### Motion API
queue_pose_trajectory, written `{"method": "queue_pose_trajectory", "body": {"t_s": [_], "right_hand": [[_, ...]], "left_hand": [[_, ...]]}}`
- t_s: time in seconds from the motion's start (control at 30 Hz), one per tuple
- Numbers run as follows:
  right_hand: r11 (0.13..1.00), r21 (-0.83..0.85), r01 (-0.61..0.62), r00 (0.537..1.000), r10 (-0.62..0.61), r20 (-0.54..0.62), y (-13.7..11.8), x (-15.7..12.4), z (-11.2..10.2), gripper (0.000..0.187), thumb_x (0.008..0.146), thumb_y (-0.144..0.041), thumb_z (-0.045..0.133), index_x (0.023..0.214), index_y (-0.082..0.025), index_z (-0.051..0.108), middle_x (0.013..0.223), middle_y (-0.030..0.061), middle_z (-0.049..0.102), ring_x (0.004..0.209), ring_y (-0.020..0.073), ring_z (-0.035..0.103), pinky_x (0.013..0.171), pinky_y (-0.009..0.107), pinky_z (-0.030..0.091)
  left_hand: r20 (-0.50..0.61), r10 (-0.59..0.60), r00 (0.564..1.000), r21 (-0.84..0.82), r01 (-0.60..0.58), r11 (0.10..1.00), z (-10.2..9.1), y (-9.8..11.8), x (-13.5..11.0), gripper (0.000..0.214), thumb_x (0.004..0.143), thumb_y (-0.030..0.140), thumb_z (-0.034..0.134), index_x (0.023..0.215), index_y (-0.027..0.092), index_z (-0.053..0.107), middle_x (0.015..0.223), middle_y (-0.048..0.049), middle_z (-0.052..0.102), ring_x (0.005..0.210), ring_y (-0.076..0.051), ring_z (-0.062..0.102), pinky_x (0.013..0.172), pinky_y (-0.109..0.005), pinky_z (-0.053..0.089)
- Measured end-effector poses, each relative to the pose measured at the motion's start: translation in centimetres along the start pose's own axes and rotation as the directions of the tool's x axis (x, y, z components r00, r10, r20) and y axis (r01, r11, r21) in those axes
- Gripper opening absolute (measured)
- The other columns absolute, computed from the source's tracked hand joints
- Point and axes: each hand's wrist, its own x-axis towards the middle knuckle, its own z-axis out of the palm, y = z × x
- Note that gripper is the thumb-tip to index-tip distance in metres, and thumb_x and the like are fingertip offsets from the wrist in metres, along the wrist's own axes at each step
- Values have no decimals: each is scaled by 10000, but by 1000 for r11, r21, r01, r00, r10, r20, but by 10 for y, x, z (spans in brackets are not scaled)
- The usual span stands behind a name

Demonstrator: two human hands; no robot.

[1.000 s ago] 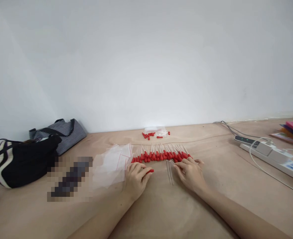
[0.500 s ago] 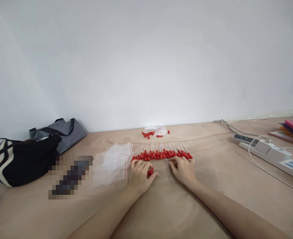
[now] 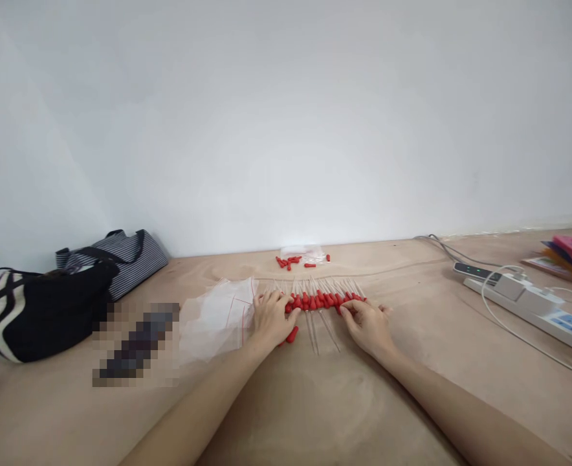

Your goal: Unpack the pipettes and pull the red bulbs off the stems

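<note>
Several droppers with red rubber bulbs (image 3: pixel 319 299) lie side by side in a row, thin clear tubes pointing toward the wall. Around the left end of the row curl the fingers of my left hand (image 3: pixel 272 318), covering some bulbs. My right hand (image 3: pixel 371 323) grips the right end, thumb and fingers closed at the bulbs there. Between my hands, a few loose clear tubes (image 3: pixel 329 331) extend toward me from the row. A loose red bulb (image 3: pixel 292 334) rests just below my left thumb.
Clear zip bags with red lines (image 3: pixel 215 314) lie left of my left hand. Farther back are loose red bulbs (image 3: pixel 288 261) and a small clear bag (image 3: pixel 310 251). Cloth bags (image 3: pixel 67 310) stand at left; a white power strip (image 3: pixel 533 304) with cables lies at right.
My left hand has moved up onto the row, uncovering the loose red bulb below it. The row's right end has shifted slightly left, and the loose tubes between my hands have spread apart.
</note>
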Motion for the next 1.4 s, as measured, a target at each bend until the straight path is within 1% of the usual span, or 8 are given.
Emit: {"method": "queue_pose_trajectory", "body": {"t_s": [0.27,0.47,0.6,0.73,0.87,1.0,1.2,1.4], "right_hand": [[998,4,65,997,-65,-36,-4,-2,2,267,807,-320,418,649,-237,617,554,-23,612,586,137,507,612,288,203],[983,-5,182,982,-182,-48,-7,-3,1,257,817,-285,419,671,-230,623,568,-18,601,601,128,495,660,299,236],[958,5,285,957,-284,-57,-17,-3,-5,180,804,-278,462,854,-230,628,768,9,633,749,145,519,742,317,259],[866,-48,498,867,-498,-6,-28,-6,-7,298,792,-321,503,1079,-257,550,1024,36,604,949,178,491,859,365,217],[786,-45,616,787,-617,4,-30,-11,-1,206,793,-305,520,986,-288,589,869,-6,645,950,164,495,907,398,153],[776,-28,630,776,-630,-11,-28,-14,3,153,795,-190,499,879,-262,605,648,-45,609,808,118,521,908,387,154],[768,-82,636,768,-640,-37,-33,-16,2,150,783,-164,502,892,-220,589,652,-35,593,726,100,496,908,365,168],[721,-180,669,737,-675,36,-35,-18,1,156,805,-158,453,702,-201,561,573,-40,520,669,98,444,907,361,160]], "left_hand": [[-25,-24,999,59,25,998,13,4,13,153,722,269,546,600,189,592,709,-42,586,765,-226,509,765,-437,295],[-202,-56,978,-22,53,998,-8,1,-1,178,753,255,502,602,196,575,692,-26,600,733,-204,524,771,-420,293],[-234,36,972,-152,-73,986,-27,1,-24,144,770,260,500,683,205,601,702,-14,601,734,-180,537,787,-398,290],[-218,154,964,-224,-203,953,-32,5,-43,161,792,280,487,716,220,616,692,-4,593,725,-160,530,809,-383,289],[-174,230,958,-244,-268,932,-29,9,-47,173,807,280,471,732,230,619,691,0,592,722,-152,517,820,-372,309],[-139,256,957,-219,-282,934,-28,11,-46,154,794,297,487,755,238,624,725,-1,612,757,-161,523,829,-381,314],[-184,288,940,-217,-325,921,-17,14,-45,219,776,397,526,925,265,617,809,-2,651,838,-185,534,887,-427,247],[-240,362,901,-107,-395,912,-7,15,-44,151,822,279,491,762,249,626,591,38,599,683,-139,524,921,-457,204]]}}
